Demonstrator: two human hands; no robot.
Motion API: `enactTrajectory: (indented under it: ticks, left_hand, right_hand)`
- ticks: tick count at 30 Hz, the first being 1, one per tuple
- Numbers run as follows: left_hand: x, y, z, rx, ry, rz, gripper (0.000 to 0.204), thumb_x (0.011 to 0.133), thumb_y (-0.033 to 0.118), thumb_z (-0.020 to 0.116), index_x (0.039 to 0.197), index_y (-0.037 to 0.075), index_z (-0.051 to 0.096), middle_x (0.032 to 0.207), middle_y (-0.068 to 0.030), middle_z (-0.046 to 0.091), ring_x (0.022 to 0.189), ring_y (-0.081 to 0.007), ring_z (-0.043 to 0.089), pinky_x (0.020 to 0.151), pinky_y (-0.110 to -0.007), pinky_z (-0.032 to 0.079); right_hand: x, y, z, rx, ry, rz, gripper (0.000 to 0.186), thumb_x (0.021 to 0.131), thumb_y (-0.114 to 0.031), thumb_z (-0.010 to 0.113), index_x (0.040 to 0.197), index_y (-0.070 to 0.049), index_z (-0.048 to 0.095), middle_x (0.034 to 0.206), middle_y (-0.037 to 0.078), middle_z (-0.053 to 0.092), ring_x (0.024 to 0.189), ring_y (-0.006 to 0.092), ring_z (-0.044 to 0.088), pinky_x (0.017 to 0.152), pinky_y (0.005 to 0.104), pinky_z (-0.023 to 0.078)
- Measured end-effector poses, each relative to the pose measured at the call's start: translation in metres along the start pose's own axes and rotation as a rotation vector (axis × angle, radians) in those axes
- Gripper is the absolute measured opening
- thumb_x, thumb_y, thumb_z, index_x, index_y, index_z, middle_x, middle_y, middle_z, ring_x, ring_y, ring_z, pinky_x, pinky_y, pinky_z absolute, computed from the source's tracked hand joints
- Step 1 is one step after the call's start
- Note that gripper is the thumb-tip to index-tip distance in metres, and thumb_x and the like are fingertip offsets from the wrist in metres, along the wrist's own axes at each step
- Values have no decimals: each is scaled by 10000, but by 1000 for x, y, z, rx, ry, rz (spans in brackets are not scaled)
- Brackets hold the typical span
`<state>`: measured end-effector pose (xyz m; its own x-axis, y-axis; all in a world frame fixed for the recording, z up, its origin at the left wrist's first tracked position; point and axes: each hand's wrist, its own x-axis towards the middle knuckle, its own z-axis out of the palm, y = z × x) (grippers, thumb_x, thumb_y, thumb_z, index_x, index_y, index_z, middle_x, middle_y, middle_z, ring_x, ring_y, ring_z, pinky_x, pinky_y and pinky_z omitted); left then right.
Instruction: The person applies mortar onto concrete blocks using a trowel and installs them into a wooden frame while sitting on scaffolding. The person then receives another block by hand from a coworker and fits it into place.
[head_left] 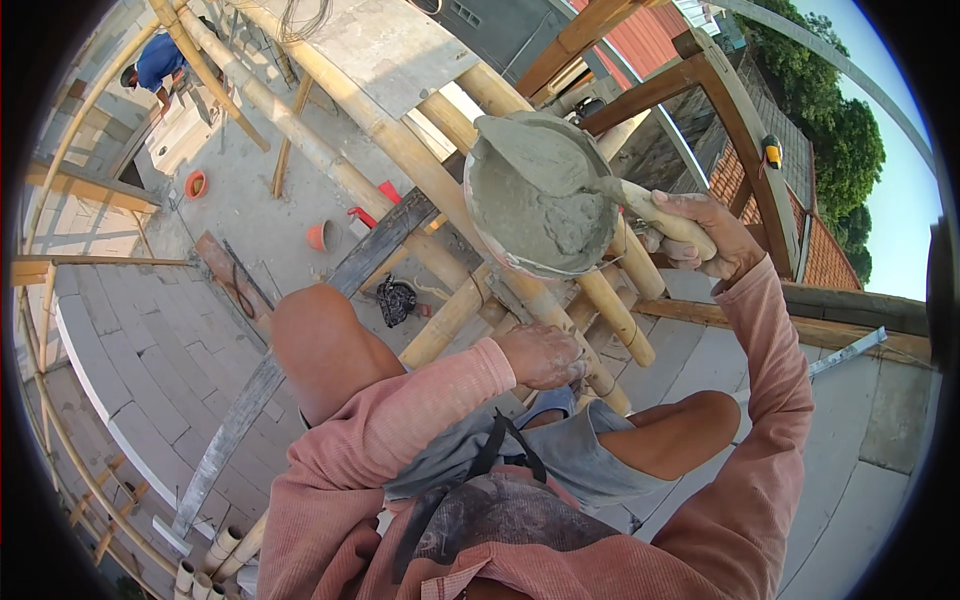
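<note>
My right hand (705, 235) is closed around the pale wooden handle of a trowel (540, 157). The trowel's blade is coated in grey mortar and lies over the mouth of a bucket (482, 232). Wet mortar (560, 232) fills much of that bucket, which rests among bamboo poles. Nearer to me, my left hand (545, 356) is held in front of my bent legs with its fingers curled in. Grey smears cover its knuckles; whatever it may hold is hidden.
Bamboo poles (345, 180) and a dark plank (385, 238) cross above a lower floor. Down there stand orange buckets (322, 236) and a black plastic bag (396, 300); a person in blue (158, 62) bends at far left. A block wall (690, 365) lies at right, beside timber framing (740, 120).
</note>
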<state>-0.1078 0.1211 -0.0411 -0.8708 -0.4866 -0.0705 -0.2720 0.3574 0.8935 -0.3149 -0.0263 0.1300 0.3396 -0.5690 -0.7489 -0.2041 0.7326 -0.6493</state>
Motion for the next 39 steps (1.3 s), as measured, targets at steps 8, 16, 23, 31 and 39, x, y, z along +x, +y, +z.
enactTrajectory:
  ticks: [8,16,23,31,39]
  left_hand:
    - [0,2,-5,-4,-34,-56,572,1034,524,456,1045,2,688,1085,-260,691,1090,-441,648,985,-529,482]
    - [-2,-1,-2,25,-61,-31,631,1045,576,428,1005,-4,672,1031,-266,683,1047,-447,646,944,-540,492]
    - [-30,1,-47,-38,-149,-42,643,1047,596,427,970,10,680,935,-228,692,936,-419,671,866,-498,520]
    - [-70,-7,-144,-603,932,-409,565,1049,490,526,1256,-20,652,1057,-100,719,1021,-239,702,852,-346,535]
    - [-41,-31,-124,-428,1258,-347,714,997,475,582,1391,-117,514,1256,-301,618,1147,-357,639,1026,-394,470]
  right_hand:
    - [80,-6,12,-129,43,-24,433,977,-360,721,1161,18,617,794,88,665,423,46,509,306,173,359]
    - [122,-13,-8,-436,222,-377,596,991,-537,647,1197,22,659,825,33,648,538,65,509,467,221,393]
    - [36,52,-39,-575,640,-427,547,977,-495,681,1240,-17,731,829,-15,637,641,50,510,549,232,387]
    - [-31,32,-42,-1018,585,-467,469,984,-429,680,1200,-19,757,807,18,678,678,85,567,603,277,449]
    - [-81,-75,12,-1550,568,-67,470,905,-450,754,1117,-31,784,849,141,751,753,237,699,749,360,546]
